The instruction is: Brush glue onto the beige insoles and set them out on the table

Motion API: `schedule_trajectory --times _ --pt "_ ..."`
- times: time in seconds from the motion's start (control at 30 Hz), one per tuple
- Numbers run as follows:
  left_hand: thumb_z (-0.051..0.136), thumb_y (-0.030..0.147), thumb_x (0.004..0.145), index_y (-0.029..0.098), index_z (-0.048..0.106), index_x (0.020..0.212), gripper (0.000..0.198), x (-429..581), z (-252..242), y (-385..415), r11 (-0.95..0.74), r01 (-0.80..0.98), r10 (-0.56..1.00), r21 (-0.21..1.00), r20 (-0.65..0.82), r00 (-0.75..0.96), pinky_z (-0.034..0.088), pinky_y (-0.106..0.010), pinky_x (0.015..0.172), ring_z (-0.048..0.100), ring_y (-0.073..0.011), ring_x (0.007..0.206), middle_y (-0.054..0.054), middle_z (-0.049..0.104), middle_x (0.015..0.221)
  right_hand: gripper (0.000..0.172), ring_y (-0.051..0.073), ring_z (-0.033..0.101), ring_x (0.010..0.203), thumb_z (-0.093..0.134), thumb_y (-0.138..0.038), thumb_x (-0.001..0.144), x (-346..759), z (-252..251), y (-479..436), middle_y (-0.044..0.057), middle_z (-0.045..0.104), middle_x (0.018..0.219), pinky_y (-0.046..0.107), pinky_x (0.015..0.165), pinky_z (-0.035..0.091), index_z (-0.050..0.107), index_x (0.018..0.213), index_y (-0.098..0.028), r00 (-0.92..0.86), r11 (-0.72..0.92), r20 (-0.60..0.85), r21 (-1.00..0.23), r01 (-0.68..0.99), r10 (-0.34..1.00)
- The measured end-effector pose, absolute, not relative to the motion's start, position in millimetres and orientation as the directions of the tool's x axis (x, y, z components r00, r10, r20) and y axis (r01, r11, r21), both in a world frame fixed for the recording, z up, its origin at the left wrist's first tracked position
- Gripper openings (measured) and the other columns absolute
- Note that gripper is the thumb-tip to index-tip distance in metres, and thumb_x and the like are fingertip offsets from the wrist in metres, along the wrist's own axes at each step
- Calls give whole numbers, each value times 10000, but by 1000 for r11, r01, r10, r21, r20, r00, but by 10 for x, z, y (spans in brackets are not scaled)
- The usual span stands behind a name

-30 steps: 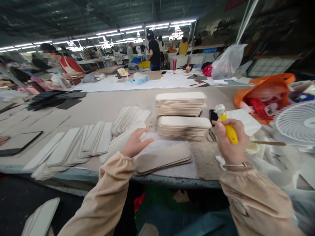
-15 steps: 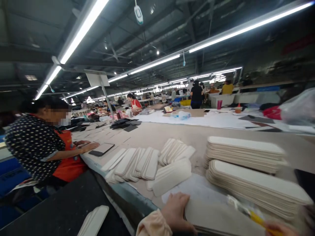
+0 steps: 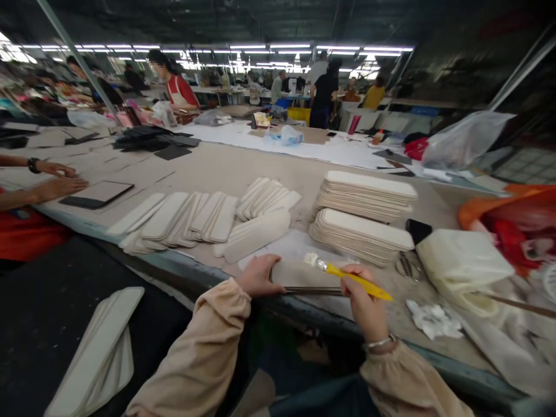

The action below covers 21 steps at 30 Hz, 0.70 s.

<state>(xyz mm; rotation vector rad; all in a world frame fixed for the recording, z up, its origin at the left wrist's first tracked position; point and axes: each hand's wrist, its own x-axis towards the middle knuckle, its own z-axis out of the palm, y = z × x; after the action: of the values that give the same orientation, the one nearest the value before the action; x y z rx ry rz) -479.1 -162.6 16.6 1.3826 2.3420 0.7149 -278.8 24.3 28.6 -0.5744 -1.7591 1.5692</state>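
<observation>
My left hand point(image 3: 260, 275) grips the left end of a thin stack of grey-brown boards point(image 3: 304, 274) at the table's front edge, thumb at the front and fingers behind. In my right hand point(image 3: 364, 298) is a yellow-handled brush point(image 3: 358, 280), its bristles pointing left above the boards and coated with something white. White paper lies under and behind the stack. Behind it, pale rounded strips point(image 3: 258, 233) lie fanned out. Two taller piles of such strips point(image 3: 362, 234) stand behind my right hand.
At the right are a cut-open plastic container point(image 3: 467, 260), scissors point(image 3: 407, 266), a crumpled white wad point(image 3: 434, 318) and an orange bag point(image 3: 499, 202). More strips point(image 3: 98, 353) lie on a black surface at lower left. A co-worker's hands point(image 3: 61, 182) rest near a dark-edged panel point(image 3: 99, 194).
The view has tilted down and swung right, bringing both forearms and the container into sight. The brush, blurred earlier, is now clear, held over the boards. My left hand still grips the stack.
</observation>
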Motion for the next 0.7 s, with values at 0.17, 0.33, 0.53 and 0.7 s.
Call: schedule_trajectory --times 0.17,0.33,0.53,0.7 --pt "818 468 603 170 530 1243 762 -4766 187 -1632 398 726 877 561 -1 -480 414 -447 1000 553 -343 1181 -152 601 1261 216 169 456 499 632 -449 814 -3030 277 84 -33 519 542 289 475 362 628 844 -236 -756 19 68 -997 -74 651" --pt "803 451 617 172 542 1201 698 -4748 241 -1615 407 736 879 541 -14 -477 452 -416 915 586 -336 1117 -135 623 1205 297 134 428 466 630 -497 805 -3263 280 -54 -41 512 508 261 468 328 608 795 -201 -798 -19 6 -1000 -22 602" --pt "793 440 636 163 554 1153 633 -4740 272 -1613 399 774 888 492 3 -459 467 -414 914 597 -316 1094 -122 627 1175 254 119 418 465 605 -441 812 -3324 235 -19 -45 509 499 253 480 305 611 775 -190 -811 45 -36 -996 77 583" --pt "781 440 661 156 550 1171 628 -4742 261 -1620 396 787 893 473 2 -450 454 -419 977 585 -311 1134 -132 615 1223 250 143 469 500 593 -444 803 -3149 305 255 -37 518 508 267 511 322 621 753 -200 -750 168 -28 -968 185 661"
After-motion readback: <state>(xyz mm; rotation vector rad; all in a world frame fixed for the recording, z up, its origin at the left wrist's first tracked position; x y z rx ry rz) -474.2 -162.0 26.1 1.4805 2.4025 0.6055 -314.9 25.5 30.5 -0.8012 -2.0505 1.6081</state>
